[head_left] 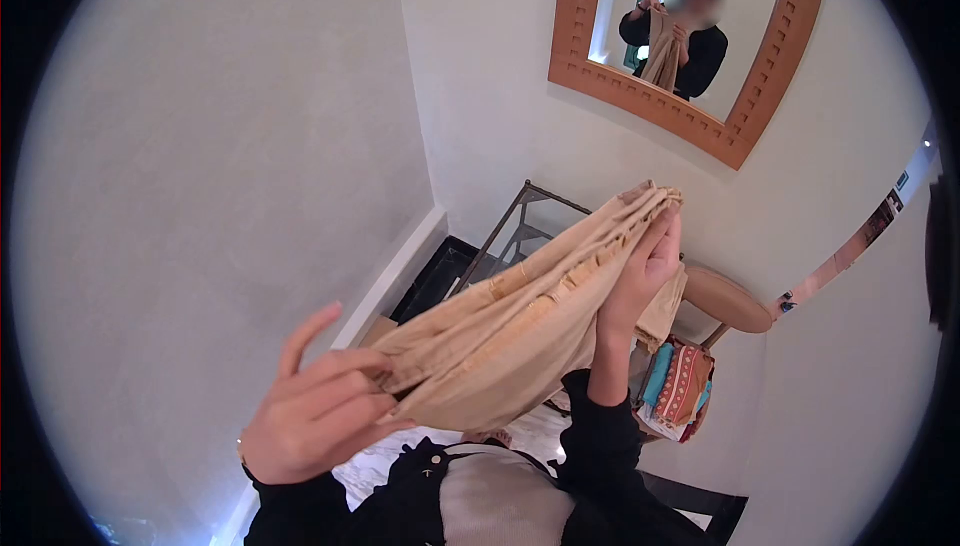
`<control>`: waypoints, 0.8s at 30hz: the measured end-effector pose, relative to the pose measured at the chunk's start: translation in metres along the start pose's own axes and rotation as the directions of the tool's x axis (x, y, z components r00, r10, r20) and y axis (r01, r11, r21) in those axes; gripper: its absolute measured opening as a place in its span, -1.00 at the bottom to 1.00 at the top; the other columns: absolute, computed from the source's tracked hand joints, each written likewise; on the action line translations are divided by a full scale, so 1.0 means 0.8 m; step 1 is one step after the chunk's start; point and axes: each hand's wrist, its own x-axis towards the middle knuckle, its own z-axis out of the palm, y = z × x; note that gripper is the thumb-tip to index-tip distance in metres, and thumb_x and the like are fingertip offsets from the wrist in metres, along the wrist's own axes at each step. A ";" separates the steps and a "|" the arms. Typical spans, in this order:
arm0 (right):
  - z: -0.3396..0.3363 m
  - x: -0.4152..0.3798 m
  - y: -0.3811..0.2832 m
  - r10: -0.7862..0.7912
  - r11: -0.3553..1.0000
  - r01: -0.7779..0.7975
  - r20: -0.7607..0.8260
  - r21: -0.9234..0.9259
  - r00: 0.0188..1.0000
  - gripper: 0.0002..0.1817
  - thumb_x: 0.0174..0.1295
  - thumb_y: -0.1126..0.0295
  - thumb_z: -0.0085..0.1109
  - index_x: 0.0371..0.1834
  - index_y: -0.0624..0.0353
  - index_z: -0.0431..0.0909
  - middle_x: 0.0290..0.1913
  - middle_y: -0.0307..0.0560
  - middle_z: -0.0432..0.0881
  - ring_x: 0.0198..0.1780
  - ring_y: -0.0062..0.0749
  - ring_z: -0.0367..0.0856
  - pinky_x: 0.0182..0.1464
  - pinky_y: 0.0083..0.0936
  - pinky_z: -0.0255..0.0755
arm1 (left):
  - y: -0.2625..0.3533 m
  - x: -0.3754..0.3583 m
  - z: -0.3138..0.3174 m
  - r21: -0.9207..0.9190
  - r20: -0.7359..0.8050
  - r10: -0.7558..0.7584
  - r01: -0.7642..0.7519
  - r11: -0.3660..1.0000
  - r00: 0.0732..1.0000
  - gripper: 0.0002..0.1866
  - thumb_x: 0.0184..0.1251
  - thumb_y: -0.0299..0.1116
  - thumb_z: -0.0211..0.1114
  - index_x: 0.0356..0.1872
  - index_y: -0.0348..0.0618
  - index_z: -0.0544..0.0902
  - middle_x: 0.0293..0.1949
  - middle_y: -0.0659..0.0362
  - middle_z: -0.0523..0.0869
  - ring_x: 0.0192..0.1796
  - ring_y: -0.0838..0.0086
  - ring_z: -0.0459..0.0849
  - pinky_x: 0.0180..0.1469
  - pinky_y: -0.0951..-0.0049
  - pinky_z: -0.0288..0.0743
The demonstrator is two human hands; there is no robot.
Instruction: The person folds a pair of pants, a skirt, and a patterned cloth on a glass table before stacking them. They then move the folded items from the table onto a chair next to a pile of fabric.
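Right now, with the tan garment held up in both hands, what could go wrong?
1. The left hand pinches only the lower end of the tan pleated fabric garment, with one finger lifted off; that end could slip free.
2. The right hand holds the top; the raised cloth hides part of the glass-topped metal-framed table behind it, so it might snag there.

A tan garment point(520, 326) stretches between both hands, raised in front of a white wall. The left hand point(315, 411) pinches its near end, index finger lifted free. The right hand point(640, 271) closes around the far, bunched end. A wood-framed mirror point(765, 111) hangs far on the wall, reflecting the person. Below it stands a glass table point(520, 231); to the right, colourful folded cloths point(680, 386) sit stacked.
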 end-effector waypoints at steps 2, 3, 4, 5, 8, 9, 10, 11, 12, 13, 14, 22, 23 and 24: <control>0.003 0.006 -0.009 0.035 0.999 -0.035 0.039 0.020 0.999 -0.64 0.56 0.19 -0.19 -0.25 0.25 0.43 -0.41 -0.36 0.38 -0.35 -0.76 0.27 -0.29 -0.72 0.25 | -0.011 0.000 -0.008 -0.049 -0.116 -0.041 0.035 0.998 0.992 -0.67 -0.11 -0.36 0.58 -0.52 -0.24 0.53 -0.24 0.03 0.56 0.05 0.17 0.61 0.29 -0.08 0.33; 0.000 0.013 -0.011 0.091 0.996 -0.093 0.124 0.011 0.988 -0.65 0.55 0.19 -0.17 -0.24 0.26 0.45 -0.40 -0.36 0.41 -0.33 -0.76 0.28 -0.28 -0.73 0.25 | -0.017 0.000 -0.013 -0.075 -0.173 -0.063 0.051 0.996 0.983 -0.66 -0.14 -0.36 0.59 -0.53 -0.23 0.52 -0.22 0.02 0.55 0.07 0.13 0.60 0.26 -0.07 0.35; -0.009 0.022 -0.011 0.148 0.989 -0.150 0.208 -0.004 0.967 -0.65 0.55 0.20 -0.15 -0.22 0.27 0.47 -0.39 -0.37 0.43 -0.32 -0.77 0.30 -0.27 -0.74 0.25 | -0.029 -0.001 -0.020 -0.069 -0.190 -0.070 0.057 0.996 0.979 -0.62 -0.15 -0.34 0.61 -0.51 -0.22 0.49 -0.16 -0.03 0.53 0.07 0.05 0.56 0.18 -0.01 0.37; -0.011 0.029 -0.014 0.163 0.986 -0.169 0.286 -0.005 0.944 -0.66 0.54 0.20 -0.13 -0.20 0.28 0.49 -0.37 -0.37 0.45 -0.31 -0.78 0.31 -0.26 -0.75 0.26 | -0.039 0.000 -0.028 -0.061 -0.180 -0.132 0.123 0.991 0.975 -0.62 -0.14 -0.35 0.59 -0.49 -0.24 0.49 -0.17 -0.05 0.52 0.06 0.05 0.56 0.15 0.02 0.39; -0.005 0.051 -0.030 0.118 0.988 -0.150 0.502 0.024 0.857 -0.66 0.52 0.21 -0.08 -0.10 0.30 0.54 -0.30 -0.37 0.52 -0.27 -0.80 0.35 -0.22 -0.79 0.27 | -0.059 0.000 -0.056 -0.051 -0.141 -0.298 0.293 0.955 0.944 -0.64 -0.06 -0.37 0.55 -0.44 -0.27 0.47 -0.18 -0.06 0.51 0.02 0.08 0.57 0.08 0.11 0.42; -0.001 0.057 -0.037 0.090 0.989 -0.137 0.519 0.052 0.850 -0.66 0.52 0.21 -0.07 -0.08 0.30 0.55 -0.29 -0.37 0.54 -0.26 -0.80 0.36 -0.21 -0.79 0.28 | -0.061 -0.002 -0.072 -0.056 -0.119 -0.338 0.334 0.941 0.934 -0.65 -0.01 -0.37 0.53 -0.41 -0.28 0.48 -0.17 -0.05 0.52 0.02 0.11 0.57 0.07 0.15 0.43; 0.003 0.063 -0.044 0.063 0.989 -0.124 0.534 0.080 0.843 -0.66 0.51 0.21 -0.05 -0.05 0.30 0.55 -0.27 -0.36 0.55 -0.25 -0.80 0.37 -0.20 -0.79 0.29 | -0.067 -0.007 -0.084 -0.059 -0.096 -0.378 0.374 0.925 0.921 -0.67 0.03 -0.38 0.51 -0.38 -0.29 0.49 -0.17 -0.04 0.53 0.01 0.15 0.58 0.06 0.18 0.43; 0.008 0.069 -0.049 0.036 0.988 -0.113 0.550 0.107 0.834 -0.66 0.50 0.21 -0.04 -0.03 0.30 0.56 -0.26 -0.36 0.56 -0.24 -0.80 0.38 -0.18 -0.79 0.29 | -0.082 -0.016 -0.093 -0.261 -0.106 -0.300 0.265 0.928 0.948 -0.69 0.08 -0.39 0.48 -0.30 -0.30 0.51 -0.13 -0.02 0.55 0.01 0.19 0.58 0.06 0.20 0.44; 0.019 0.074 -0.052 -0.037 0.992 -0.033 0.535 0.120 0.844 -0.67 0.49 0.21 -0.02 -0.06 0.30 0.56 -0.27 -0.37 0.56 -0.25 -0.79 0.37 -0.19 -0.78 0.29 | -0.100 -0.028 -0.103 -0.449 -0.134 -0.222 0.141 0.882 0.966 -0.70 0.13 -0.39 0.46 -0.23 -0.32 0.53 -0.10 0.00 0.56 0.01 0.23 0.59 0.07 0.22 0.44; 0.037 0.077 -0.055 -0.110 0.990 0.048 0.519 0.131 0.848 -0.67 0.49 0.21 0.00 -0.09 0.29 0.57 -0.28 -0.38 0.55 -0.26 -0.79 0.37 -0.20 -0.78 0.29 | -0.114 -0.034 -0.111 -0.614 -0.177 -0.151 0.010 0.789 0.973 -0.70 0.18 -0.39 0.43 -0.15 -0.33 0.56 -0.06 0.02 0.58 0.01 0.28 0.59 0.07 0.24 0.44; 0.050 0.083 -0.053 -0.178 0.982 0.124 0.505 0.139 0.845 -0.68 0.48 0.21 0.02 -0.12 0.29 0.57 -0.29 -0.38 0.55 -0.27 -0.78 0.37 -0.20 -0.77 0.30 | -0.126 -0.037 -0.120 -0.504 -0.206 -0.298 0.160 0.849 0.932 -0.66 0.22 -0.39 0.39 -0.05 -0.33 0.54 -0.02 0.04 0.59 0.01 0.32 0.59 0.08 0.26 0.45; 0.145 0.146 -0.042 -0.122 0.992 0.113 0.745 0.063 0.655 -0.56 0.47 0.08 -0.02 0.03 0.30 0.55 -0.24 -0.19 0.60 -0.16 -0.61 0.53 -0.06 -0.53 0.44 | -0.184 0.004 -0.219 0.034 -0.380 -0.467 0.517 0.855 0.798 -0.41 0.40 -0.36 0.25 0.37 -0.37 0.30 0.15 0.06 0.60 0.14 0.44 0.57 0.20 0.38 0.41; 0.161 0.157 -0.040 -0.070 0.990 0.137 0.789 -0.019 0.610 -0.47 0.47 0.02 -0.05 0.10 0.33 0.56 -0.24 -0.11 0.63 -0.13 -0.53 0.60 0.00 -0.44 0.51 | -0.193 0.008 -0.225 0.031 -0.370 -0.463 0.508 0.861 0.806 -0.40 0.41 -0.34 0.24 0.38 -0.37 0.29 0.15 0.05 0.59 0.15 0.44 0.57 0.20 0.39 0.41; 0.173 0.163 -0.041 -0.112 0.987 0.162 0.791 0.017 0.602 -0.46 0.47 -0.01 -0.05 0.08 0.34 0.56 -0.24 -0.11 0.62 -0.14 -0.51 0.59 0.01 -0.44 0.48 | -0.196 0.011 -0.232 0.030 -0.363 -0.454 0.498 0.867 0.813 -0.39 0.41 -0.32 0.24 0.39 -0.36 0.28 0.16 0.05 0.59 0.16 0.44 0.56 0.20 0.39 0.41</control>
